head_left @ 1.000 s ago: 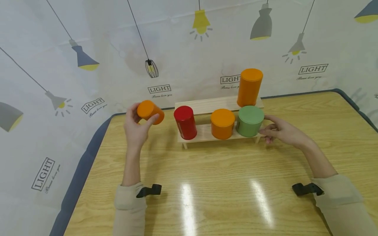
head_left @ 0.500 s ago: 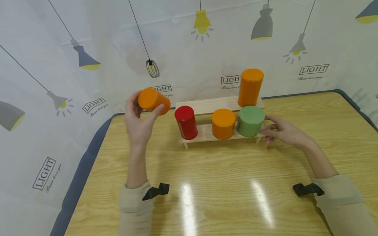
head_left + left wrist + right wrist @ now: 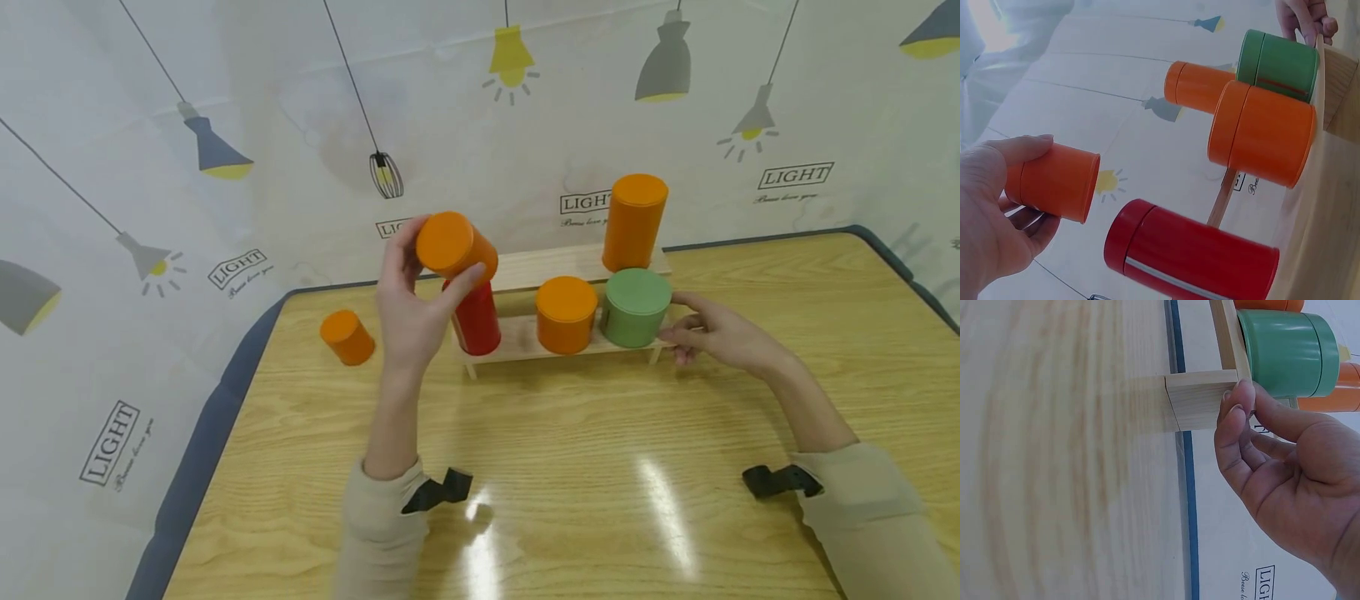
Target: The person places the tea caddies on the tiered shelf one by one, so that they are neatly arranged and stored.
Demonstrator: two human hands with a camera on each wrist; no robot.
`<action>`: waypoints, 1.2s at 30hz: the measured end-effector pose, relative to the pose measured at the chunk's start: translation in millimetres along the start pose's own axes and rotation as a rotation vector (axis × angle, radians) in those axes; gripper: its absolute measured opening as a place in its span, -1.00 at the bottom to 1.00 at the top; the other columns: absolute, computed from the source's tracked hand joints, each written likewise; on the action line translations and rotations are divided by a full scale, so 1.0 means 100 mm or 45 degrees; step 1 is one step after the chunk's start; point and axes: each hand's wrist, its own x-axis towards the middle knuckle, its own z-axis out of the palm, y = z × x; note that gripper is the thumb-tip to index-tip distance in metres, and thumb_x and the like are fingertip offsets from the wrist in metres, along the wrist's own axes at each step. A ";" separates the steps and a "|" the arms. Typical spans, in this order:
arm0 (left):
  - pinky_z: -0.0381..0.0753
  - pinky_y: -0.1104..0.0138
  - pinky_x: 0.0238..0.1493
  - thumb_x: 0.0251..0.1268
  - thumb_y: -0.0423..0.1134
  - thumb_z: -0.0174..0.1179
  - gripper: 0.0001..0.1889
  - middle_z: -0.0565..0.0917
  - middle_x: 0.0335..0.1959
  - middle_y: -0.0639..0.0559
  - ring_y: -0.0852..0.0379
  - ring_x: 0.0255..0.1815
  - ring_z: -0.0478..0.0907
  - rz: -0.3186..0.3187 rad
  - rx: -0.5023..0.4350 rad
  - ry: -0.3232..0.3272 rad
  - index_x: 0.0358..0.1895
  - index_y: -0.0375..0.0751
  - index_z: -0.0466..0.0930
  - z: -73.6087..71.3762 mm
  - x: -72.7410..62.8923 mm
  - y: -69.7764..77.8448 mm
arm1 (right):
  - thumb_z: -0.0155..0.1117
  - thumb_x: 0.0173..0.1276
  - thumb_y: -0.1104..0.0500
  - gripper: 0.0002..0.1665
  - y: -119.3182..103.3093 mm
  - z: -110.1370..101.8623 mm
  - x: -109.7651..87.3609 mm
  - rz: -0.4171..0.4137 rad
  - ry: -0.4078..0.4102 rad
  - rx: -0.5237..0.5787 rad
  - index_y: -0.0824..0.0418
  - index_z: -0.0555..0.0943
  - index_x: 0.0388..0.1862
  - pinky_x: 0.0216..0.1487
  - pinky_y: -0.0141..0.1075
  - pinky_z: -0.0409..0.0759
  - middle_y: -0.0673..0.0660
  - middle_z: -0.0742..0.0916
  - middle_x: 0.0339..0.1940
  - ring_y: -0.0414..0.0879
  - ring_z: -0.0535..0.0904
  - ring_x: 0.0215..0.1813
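My left hand [image 3: 412,321] grips a tilted orange canister [image 3: 467,250] by its sides, thumb in front. In the head view it overlaps the top of a red canister [image 3: 478,321]; the left wrist view shows a gap between the held canister [image 3: 1059,181] and the red one [image 3: 1191,250]. That red canister stands at the left end of the lower tier of a two-tier wooden rack [image 3: 517,337]. My right hand [image 3: 723,333] pinches the rack's right end between thumb and fingers, close beside a green canister [image 3: 636,308].
A squat orange canister [image 3: 566,315] stands beside the green one on the lower tier. On the upper tier's right end is a tall orange canister [image 3: 634,221]. Another small orange canister [image 3: 347,337] stands on the table at left. A lamp-printed backdrop [image 3: 450,125] hangs behind.
The left hand has carried its orange canister up and to the right, from the table's left side to over the red canister. The small canister at left has come into sight. The right hand stays put.
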 end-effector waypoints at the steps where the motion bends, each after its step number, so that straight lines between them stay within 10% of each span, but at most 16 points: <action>1: 0.46 0.15 0.28 0.13 -0.39 0.49 -0.29 0.58 0.19 -0.09 0.07 0.17 0.53 -0.004 -0.001 -0.013 0.35 -0.34 0.37 0.04 0.00 0.01 | 0.10 0.60 0.21 -0.21 0.00 0.00 0.00 -0.006 0.001 -0.004 0.30 -0.03 0.63 -0.22 -0.07 0.71 0.41 0.67 -0.18 0.06 0.66 -0.34; 26: 0.44 0.34 0.26 0.12 -0.28 0.52 -0.29 0.59 0.18 0.01 0.17 0.16 0.51 -0.240 0.043 -0.222 0.35 -0.24 0.40 0.88 0.10 -0.24 | 0.11 0.60 0.21 -0.21 -0.01 0.00 0.00 -0.010 -0.005 0.038 0.29 -0.02 0.63 -0.24 -0.08 0.71 0.42 0.65 -0.23 0.06 0.65 -0.36; 36: 0.45 0.33 0.22 0.14 -0.34 0.49 -0.30 0.58 0.20 -0.08 0.09 0.17 0.50 -0.300 0.113 -0.166 0.36 -0.29 0.38 1.07 0.17 -0.40 | 0.11 0.59 0.22 -0.21 -0.03 0.01 -0.01 -0.013 -0.013 0.043 0.32 -0.02 0.62 -0.23 -0.07 0.71 0.44 0.65 -0.25 0.07 0.65 -0.37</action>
